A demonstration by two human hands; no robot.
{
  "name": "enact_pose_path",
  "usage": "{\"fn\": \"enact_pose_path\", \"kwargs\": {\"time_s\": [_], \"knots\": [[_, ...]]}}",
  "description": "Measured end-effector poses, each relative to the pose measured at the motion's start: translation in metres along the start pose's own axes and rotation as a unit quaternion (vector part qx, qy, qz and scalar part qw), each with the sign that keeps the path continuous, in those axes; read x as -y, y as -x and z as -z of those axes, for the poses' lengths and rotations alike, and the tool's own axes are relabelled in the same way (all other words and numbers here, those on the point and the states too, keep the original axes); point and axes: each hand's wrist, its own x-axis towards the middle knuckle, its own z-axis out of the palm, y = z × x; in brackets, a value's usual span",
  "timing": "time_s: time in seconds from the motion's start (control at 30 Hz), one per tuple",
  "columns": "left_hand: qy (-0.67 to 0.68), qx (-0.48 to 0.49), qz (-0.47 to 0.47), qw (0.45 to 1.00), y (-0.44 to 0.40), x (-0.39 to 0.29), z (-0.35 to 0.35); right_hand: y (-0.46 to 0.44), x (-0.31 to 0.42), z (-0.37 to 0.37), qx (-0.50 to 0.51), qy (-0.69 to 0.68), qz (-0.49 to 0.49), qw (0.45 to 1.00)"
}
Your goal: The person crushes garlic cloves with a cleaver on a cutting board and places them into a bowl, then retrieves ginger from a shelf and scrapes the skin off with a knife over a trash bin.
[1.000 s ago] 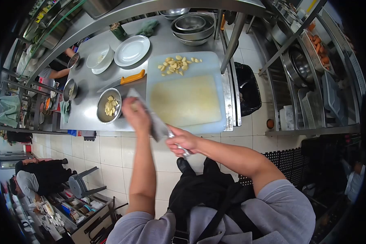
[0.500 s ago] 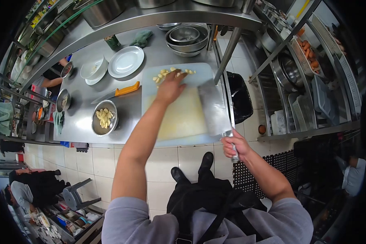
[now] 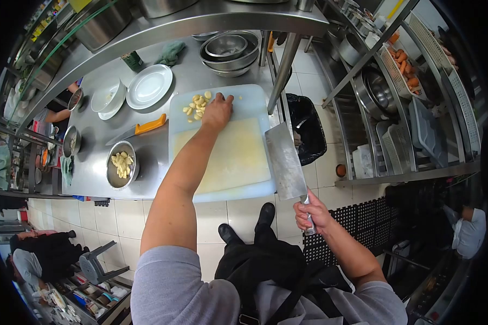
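My left hand (image 3: 218, 112) is over the top part of the cutting board (image 3: 222, 193), its fingers curled down beside a pile of garlic cloves (image 3: 196, 105); what lies under the fingertips is hidden. My right hand (image 3: 313, 213) grips the handle of a broad cleaver (image 3: 286, 162), whose blade stands just off the board's right edge. Left of the board, a steel bowl (image 3: 131, 177) holds more cloves. Above that bowl lies a knife with an orange handle (image 3: 151, 125).
White plates (image 3: 150, 86), a white bowl (image 3: 104, 101) and nested steel bowls (image 3: 229, 66) stand at the back. A steel shelf (image 3: 200, 27) spans above. Right of the counter is a black-lined bin (image 3: 307, 130). A person (image 3: 470, 233) is at the far right, others at left.
Since the earliest frame, my left hand has gone from beside the steel bowl to the garlic pile. My right hand has carried the cleaver to the board's right side. The camera view has shifted.
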Motion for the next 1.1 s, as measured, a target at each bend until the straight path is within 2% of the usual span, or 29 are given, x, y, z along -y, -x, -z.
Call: {"fn": "enact_pose_path", "kwargs": {"time_s": [0.1,0.17,0.2,0.27,0.4,0.5,0.57,0.63,0.7,0.77,0.8,0.87,0.9,0.97,1.0,1.03,1.07,1.1], "knots": [[0.005,0.022,0.008,1.0,0.002,-0.001,0.004,-0.01,0.0,-0.012,0.018,0.016,-0.002,1.0],[0.009,-0.055,0.003,0.998,0.005,0.001,-0.005,-0.016,0.0,-0.021,0.024,0.019,-0.003,1.0],[0.011,-0.056,0.004,0.998,0.006,0.003,-0.007,-0.018,0.0,-0.024,0.026,0.017,-0.002,1.0],[0.006,-0.111,-0.042,0.993,0.012,0.01,-0.013,-0.019,0.0,-0.026,0.025,0.018,-0.005,0.999],[0.019,-0.097,-0.063,0.993,0.017,0.014,-0.007,-0.015,-0.002,-0.028,0.02,0.025,0.006,0.999],[0.06,-0.112,-0.056,0.99,0.014,0.016,-0.005,-0.009,-0.005,-0.028,0.006,0.023,0.018,1.0],[0.143,-0.153,-0.03,0.977,0.006,0.026,-0.004,-0.006,-0.007,-0.026,-0.005,0.02,0.015,1.0],[0.194,-0.147,-0.002,0.97,0.01,0.023,0.004,-0.004,-0.009,-0.022,-0.015,0.021,0.006,1.0],[0.207,-0.135,-0.054,0.968,0.033,0.014,0.009,-0.002,-0.01,-0.019,-0.017,0.031,0.002,0.999],[0.171,-0.093,-0.024,0.981,0.088,-0.016,0.007,-0.004,-0.008,-0.024,-0.013,0.041,0.003,0.999],[0.156,-0.021,0.025,0.987,0.124,-0.038,0.023,-0.003,-0.008,-0.03,-0.016,0.06,0.007,0.998],[0.108,-0.054,-0.03,0.992,0.165,-0.04,0.019,-0.007,-0.009,-0.04,-0.016,0.075,0.013,0.997],[0.106,-0.052,-0.03,0.993,0.17,-0.041,0.023,-0.011,-0.008,-0.046,0.009,0.111,0.043,0.993],[0.05,-0.138,-0.028,0.989,0.183,-0.048,0.03,-0.019,0.001,-0.06,0.033,0.228,0.066,0.971],[0.093,-0.078,-0.044,0.992,0.184,-0.045,0.032,-0.026,0.004,-0.068,0.013,0.293,0.067,0.954],[0.095,-0.078,-0.044,0.991,0.185,-0.04,0.034,-0.033,0.003,-0.077,-0.007,0.356,0.068,0.932],[0.195,-0.099,-0.053,0.974,0.187,-0.034,0.037,-0.039,0.001,-0.087,-0.009,0.356,0.067,0.932],[0.292,-0.122,-0.061,0.947,0.19,-0.027,0.037,-0.046,-0.001,-0.097,-0.043,0.434,0.066,0.898]]}}
